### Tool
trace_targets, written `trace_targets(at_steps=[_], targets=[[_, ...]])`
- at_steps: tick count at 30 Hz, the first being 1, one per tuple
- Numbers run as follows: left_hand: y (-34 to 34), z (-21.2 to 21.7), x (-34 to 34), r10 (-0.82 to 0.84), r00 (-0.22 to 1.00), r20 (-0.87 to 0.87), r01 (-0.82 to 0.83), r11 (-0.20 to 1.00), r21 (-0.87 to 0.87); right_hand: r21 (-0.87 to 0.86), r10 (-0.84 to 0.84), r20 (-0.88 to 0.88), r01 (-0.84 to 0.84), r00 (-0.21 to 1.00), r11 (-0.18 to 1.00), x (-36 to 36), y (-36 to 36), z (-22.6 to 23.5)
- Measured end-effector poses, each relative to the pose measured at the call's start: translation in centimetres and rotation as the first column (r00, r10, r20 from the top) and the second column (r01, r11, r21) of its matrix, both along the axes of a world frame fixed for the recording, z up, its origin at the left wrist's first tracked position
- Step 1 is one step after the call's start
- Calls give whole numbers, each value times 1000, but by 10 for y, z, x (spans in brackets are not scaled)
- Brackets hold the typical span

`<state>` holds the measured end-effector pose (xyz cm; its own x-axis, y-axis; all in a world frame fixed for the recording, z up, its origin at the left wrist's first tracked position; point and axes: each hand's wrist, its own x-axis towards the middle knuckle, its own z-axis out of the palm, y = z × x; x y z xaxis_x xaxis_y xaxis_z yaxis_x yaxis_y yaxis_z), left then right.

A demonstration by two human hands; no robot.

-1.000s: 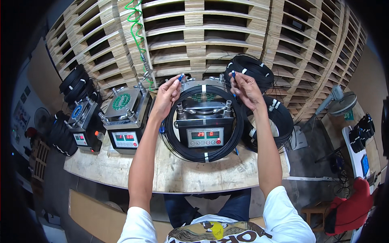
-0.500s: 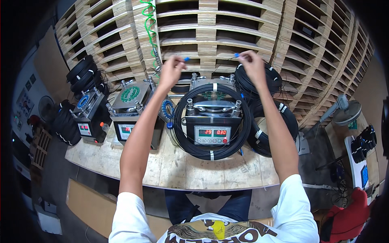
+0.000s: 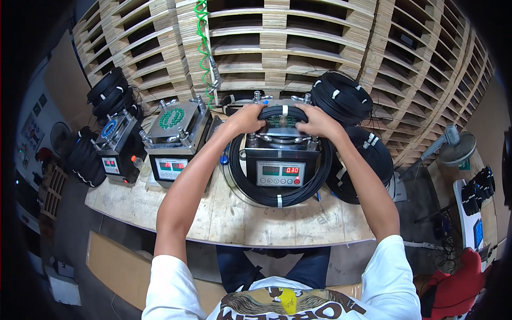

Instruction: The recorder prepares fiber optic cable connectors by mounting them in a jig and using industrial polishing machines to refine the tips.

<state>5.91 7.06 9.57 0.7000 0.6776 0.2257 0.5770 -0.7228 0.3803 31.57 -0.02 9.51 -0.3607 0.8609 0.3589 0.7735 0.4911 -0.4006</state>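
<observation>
A large coil of thin black cable (image 3: 241, 184), bound with white tape, hangs round the front of the middle polishing machine (image 3: 280, 160). My left hand (image 3: 249, 118) is closed on the upper left of the coil. On the upper right of it, my right hand (image 3: 319, 122) is closed too, with some fingertips hidden or blurred. Between my hands the coil's top lies over the machine's metal plate, where green parts show faintly. A small blue tip (image 3: 265, 102) shows just beyond my left hand.
Two more machines stand to the left, one with a ring of green parts (image 3: 172, 119), one with blue parts (image 3: 110, 128). More black cable coils (image 3: 341, 98) are stacked at right and far left. A green spiral hose (image 3: 203, 48) hangs before wooden pallets (image 3: 304, 32). The wooden bench (image 3: 240, 226) ends near me.
Both hands have come down and closer together, from holding small blue-tipped cable ends in the air to gripping the coil's top. The coil's upper part has bunched over the machine.
</observation>
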Motion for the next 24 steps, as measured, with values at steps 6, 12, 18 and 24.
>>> trace_targets(at_steps=[6, 12, 18, 24], targets=[[-11, -10, 5, 143, 990, -7, -142, 985, 100, -98, -206, -7, 205, 978, 974, -2, -9, 5], [-13, -6, 2, 133, 991, 22, -135, 979, 154, 88, -256, 1, 254, 967, 963, 4, -4, 1], [-17, 39, 3, -45, 977, 210, 2, 980, 198, 77, -91, -69, 96, 993, 992, 13, 0, 43], [-27, 104, 4, -18, 994, 103, -4, 979, 204, 8, 7, 59, -7, 998, 1000, 14, -10, 109]])
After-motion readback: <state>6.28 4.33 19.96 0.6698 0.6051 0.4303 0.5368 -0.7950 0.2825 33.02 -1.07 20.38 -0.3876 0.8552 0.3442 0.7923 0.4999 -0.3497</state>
